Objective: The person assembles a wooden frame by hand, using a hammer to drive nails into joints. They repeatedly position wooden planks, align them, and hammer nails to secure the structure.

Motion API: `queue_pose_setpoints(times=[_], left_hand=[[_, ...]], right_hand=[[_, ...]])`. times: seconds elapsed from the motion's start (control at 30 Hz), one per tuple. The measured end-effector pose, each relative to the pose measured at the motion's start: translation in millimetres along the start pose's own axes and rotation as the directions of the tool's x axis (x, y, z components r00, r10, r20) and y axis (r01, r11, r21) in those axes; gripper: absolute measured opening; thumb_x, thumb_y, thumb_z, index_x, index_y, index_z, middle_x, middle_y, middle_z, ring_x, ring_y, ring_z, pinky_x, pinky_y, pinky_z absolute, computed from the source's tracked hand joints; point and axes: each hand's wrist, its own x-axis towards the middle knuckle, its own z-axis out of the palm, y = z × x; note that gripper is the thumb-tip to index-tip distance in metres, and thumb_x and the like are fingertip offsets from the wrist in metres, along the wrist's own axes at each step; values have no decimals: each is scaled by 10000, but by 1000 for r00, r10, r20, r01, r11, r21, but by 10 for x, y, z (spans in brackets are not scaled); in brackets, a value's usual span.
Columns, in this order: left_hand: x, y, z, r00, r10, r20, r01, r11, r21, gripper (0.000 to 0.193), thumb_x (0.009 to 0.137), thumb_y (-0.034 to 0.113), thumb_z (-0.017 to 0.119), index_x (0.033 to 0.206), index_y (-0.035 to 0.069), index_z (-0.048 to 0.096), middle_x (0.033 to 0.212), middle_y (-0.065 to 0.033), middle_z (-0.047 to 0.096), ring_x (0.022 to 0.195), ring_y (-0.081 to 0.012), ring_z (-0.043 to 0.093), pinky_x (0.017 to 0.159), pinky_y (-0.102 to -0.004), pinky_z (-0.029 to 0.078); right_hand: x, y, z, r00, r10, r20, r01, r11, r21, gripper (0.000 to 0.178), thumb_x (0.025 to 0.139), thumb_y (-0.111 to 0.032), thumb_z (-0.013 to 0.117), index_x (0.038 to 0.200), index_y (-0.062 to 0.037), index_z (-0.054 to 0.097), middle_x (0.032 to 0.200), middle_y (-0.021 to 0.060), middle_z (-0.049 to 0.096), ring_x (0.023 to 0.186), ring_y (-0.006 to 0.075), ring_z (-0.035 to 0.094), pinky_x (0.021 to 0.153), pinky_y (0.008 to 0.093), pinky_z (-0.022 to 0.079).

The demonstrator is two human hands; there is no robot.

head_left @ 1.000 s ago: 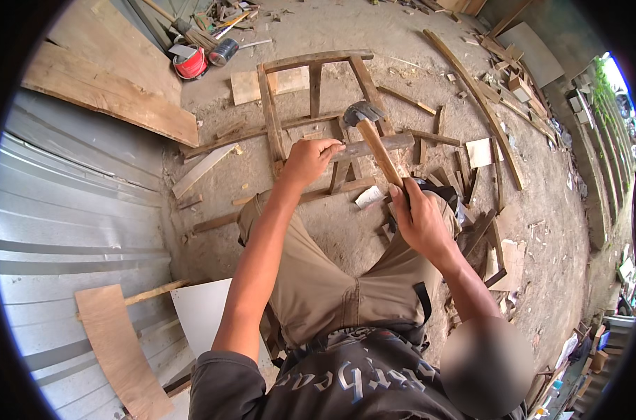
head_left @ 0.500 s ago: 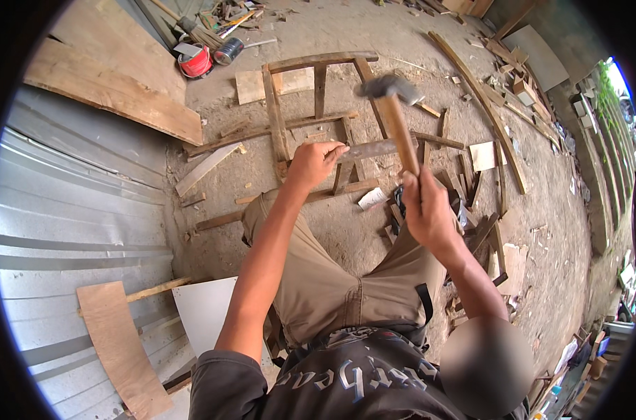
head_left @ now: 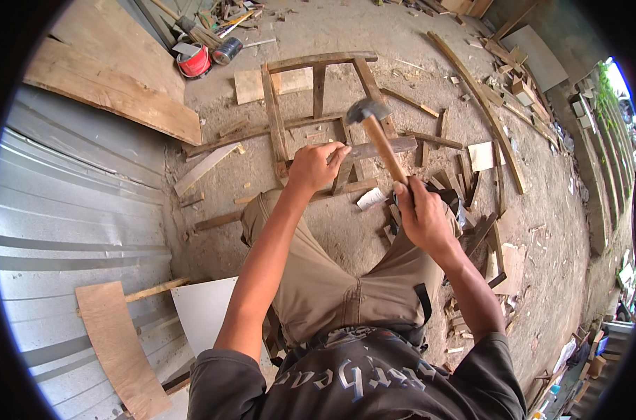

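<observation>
Dirt yard, scrap wood everywhere. Right hand is clamped low on the hammer handle, its head-heavy steel raised over the stiff slat, which left hand pinches, centre.

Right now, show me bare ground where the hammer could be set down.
Bare dirt lies between the wooden frame and the long plank, and behind the frame. Around the right hand holding the hammer, offcuts crowd the ground.

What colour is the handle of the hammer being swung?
Light brown bare wood, under a grey metal head; the wooden-handled hammer in the right hand shows best in the head view.
</observation>
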Motion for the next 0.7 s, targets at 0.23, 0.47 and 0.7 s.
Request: queue_pose_setpoints(times=[0.23,0.47,0.7], left_hand=[[-1,9,-1,992,-101,72,99,995,32,331,948,360,605,994,58,732,786,-172,699,702,-327,692,629,-387,543],[7,70,30,977,-182,110,173,981,87,323,955,348,601,995,59,738,707,-182,659,613,-334,653,568,-395,507],[-22,18,35,994,-103,19,103,994,35,251,947,281,626,937,63,750,600,-170,603,481,-315,568,471,-374,448]], right_hand=[[22,27,33,1000,15,9,-14,1000,-25,216,1010,-161,509,929,33,462,592,265,536,601,498,553,496,496,387],[78,-57,-86,998,-10,64,19,990,-139,264,1018,-205,495,919,39,475,582,256,538,612,494,565,540,526,398],[207,-234,-260,999,22,37,-19,998,-60,271,1022,-237,492,944,22,474,596,256,541,606,482,567,538,517,405]])
